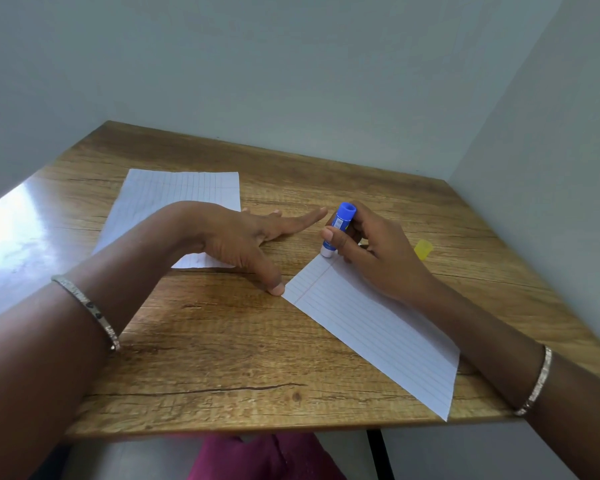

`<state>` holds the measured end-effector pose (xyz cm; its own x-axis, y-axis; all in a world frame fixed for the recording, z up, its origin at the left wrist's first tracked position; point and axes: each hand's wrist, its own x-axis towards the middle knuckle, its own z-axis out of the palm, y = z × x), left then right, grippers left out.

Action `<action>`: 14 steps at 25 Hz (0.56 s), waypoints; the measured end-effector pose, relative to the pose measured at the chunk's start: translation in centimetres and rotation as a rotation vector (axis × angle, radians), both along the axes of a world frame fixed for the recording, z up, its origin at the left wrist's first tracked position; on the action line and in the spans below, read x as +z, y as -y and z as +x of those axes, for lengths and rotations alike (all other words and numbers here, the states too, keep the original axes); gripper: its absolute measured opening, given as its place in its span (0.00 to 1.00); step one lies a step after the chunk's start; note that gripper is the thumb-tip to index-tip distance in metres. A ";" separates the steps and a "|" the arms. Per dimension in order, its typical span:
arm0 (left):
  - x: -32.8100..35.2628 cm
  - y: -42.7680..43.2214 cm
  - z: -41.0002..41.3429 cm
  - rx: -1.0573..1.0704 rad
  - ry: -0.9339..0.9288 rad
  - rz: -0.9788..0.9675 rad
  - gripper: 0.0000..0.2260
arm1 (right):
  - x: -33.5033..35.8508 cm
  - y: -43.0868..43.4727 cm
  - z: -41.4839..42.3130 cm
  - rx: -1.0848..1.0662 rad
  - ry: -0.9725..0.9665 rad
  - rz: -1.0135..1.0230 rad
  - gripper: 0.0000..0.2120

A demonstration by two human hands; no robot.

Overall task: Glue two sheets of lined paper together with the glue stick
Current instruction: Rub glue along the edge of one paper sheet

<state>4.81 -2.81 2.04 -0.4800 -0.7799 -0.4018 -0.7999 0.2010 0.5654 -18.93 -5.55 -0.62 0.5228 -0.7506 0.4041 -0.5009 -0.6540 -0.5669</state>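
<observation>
Your right hand (371, 251) curls its fingers round the blue cylindrical glue stick (340, 225), tip on a corner of the near lined sheet (371, 327); your left hand (243, 237) lies flat, fingers straight, thumb pinning it; the second sheet (174, 195) rests behind on the wood-grain table (222, 358)

The brown wood-grain table (222, 358) is lying bare along its near edge and toward its far right corner, leaving open passage there. A white lined paper sheet (174, 199) is lying flat near the far left. The left hand (243, 237) is spreading across the middle. A second white lined sheet (371, 334) is running diagonally to the near right corner, under the right hand (371, 251) gripping an upright blue and white plastic glue stick (338, 230). A small yellow piece (423, 249), perhaps a cap, is sitting by the right edge. Pale grey walls (291, 81) are closing off the far and right edges.
</observation>
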 end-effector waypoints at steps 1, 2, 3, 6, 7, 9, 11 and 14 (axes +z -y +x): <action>0.0 0.0 0.0 0.001 0.000 0.004 0.51 | 0.0 0.2 -0.1 -0.004 0.001 -0.003 0.09; 0.0 0.0 0.0 0.004 -0.003 0.009 0.51 | 0.0 0.4 -0.2 -0.013 0.000 -0.004 0.09; 0.0 0.0 0.0 0.010 -0.008 0.017 0.51 | 0.0 0.6 -0.3 -0.027 -0.005 -0.004 0.09; -0.1 0.0 0.0 0.006 -0.016 0.029 0.50 | 0.0 1.4 -0.5 -0.062 -0.012 -0.007 0.11; -0.1 0.1 0.0 -0.004 -0.018 0.031 0.50 | 0.0 1.6 -0.6 -0.064 -0.009 -0.011 0.11; -0.2 0.1 0.0 -0.033 -0.021 0.025 0.49 | 0.0 2.0 -0.8 -0.070 0.001 -0.016 0.10; -0.2 0.1 -0.1 -0.051 -0.002 0.006 0.47 | -0.2 2.5 -0.9 -0.086 0.009 -0.015 0.10; -0.2 0.1 -0.1 -0.037 0.021 -0.012 0.44 | -0.4 3.0 -1.1 -0.123 0.006 -0.019 0.09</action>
